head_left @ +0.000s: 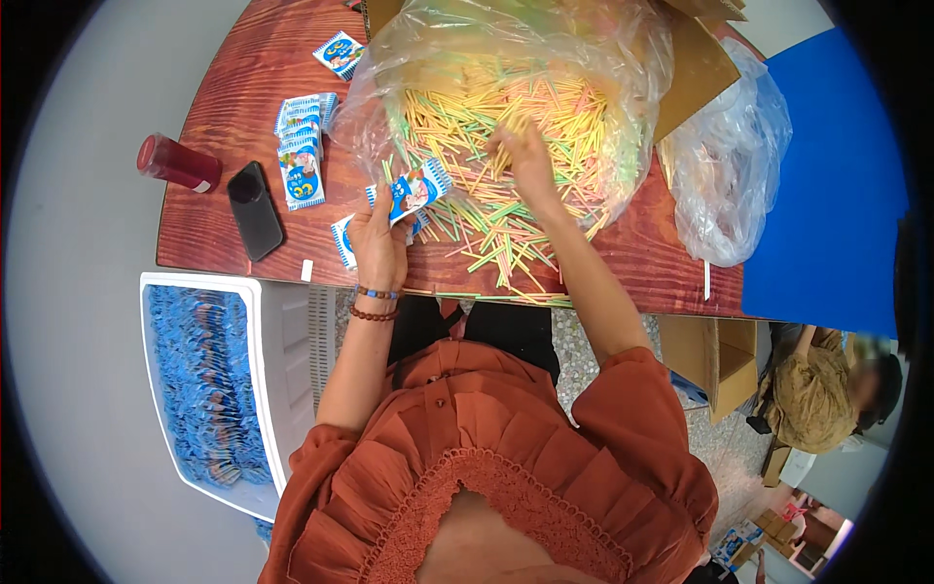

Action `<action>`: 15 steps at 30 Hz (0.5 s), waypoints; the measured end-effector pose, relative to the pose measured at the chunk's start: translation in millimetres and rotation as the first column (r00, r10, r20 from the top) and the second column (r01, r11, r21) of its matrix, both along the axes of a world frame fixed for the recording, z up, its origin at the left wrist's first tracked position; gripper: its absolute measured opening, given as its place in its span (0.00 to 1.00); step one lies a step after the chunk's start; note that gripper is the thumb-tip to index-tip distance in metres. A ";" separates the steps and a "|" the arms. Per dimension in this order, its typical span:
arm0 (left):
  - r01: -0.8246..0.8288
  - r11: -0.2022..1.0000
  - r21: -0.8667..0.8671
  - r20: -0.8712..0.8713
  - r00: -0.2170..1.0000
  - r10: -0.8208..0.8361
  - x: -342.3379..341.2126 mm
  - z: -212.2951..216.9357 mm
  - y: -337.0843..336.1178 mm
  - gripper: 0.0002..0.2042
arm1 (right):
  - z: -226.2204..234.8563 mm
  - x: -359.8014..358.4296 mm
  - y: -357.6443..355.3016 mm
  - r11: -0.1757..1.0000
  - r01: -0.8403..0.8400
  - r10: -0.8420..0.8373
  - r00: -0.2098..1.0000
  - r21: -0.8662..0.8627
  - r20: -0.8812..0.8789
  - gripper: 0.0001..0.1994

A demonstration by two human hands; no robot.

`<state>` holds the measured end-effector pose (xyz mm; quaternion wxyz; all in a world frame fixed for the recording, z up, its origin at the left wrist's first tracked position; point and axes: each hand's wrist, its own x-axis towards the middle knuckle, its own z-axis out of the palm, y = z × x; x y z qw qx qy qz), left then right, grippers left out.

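Observation:
My left hand (377,238) is closed on a small blue-and-white packet (422,189), held at a slant over the table. Thin coloured sticks poke up beside the packet's upper edge. Below that hand another blue-and-white packet (344,243) lies partly covered. My right hand (531,167) reaches into a large heap of thin yellow, green and pink sticks (559,107), its fingers curled round several yellow ones. The heap spills from a clear plastic bag (389,68) toward the table's near edge.
A row of packets (301,156), a single packet (339,54), a black phone (255,211) and a red-capped bottle (179,163) lie left. A white foam box (268,389) of blue packets stands below. Right are a crumpled bag (725,175), a cardboard box (715,360) and another person (817,399).

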<state>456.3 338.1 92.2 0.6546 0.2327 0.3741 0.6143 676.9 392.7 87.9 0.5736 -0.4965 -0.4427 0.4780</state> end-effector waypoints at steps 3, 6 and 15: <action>-0.032 0.998 -0.046 -0.030 0.999 0.031 1.3 -0.8 -3.2 0.09 | -16.6 -9.3 -6.9 0.999 -0.032 0.016 0.923 0.034 0.386 0.11; -0.049 0.996 -0.080 -0.018 0.999 0.047 3.6 5.4 -3.6 0.11 | -24.1 -10.6 -3.8 0.987 -0.141 0.101 0.916 0.074 0.388 0.10; -0.051 0.997 -0.051 -0.029 0.998 0.049 5.9 3.6 1.6 0.12 | 16.9 -16.6 0.7 0.978 0.025 0.096 0.825 0.206 -0.557 0.04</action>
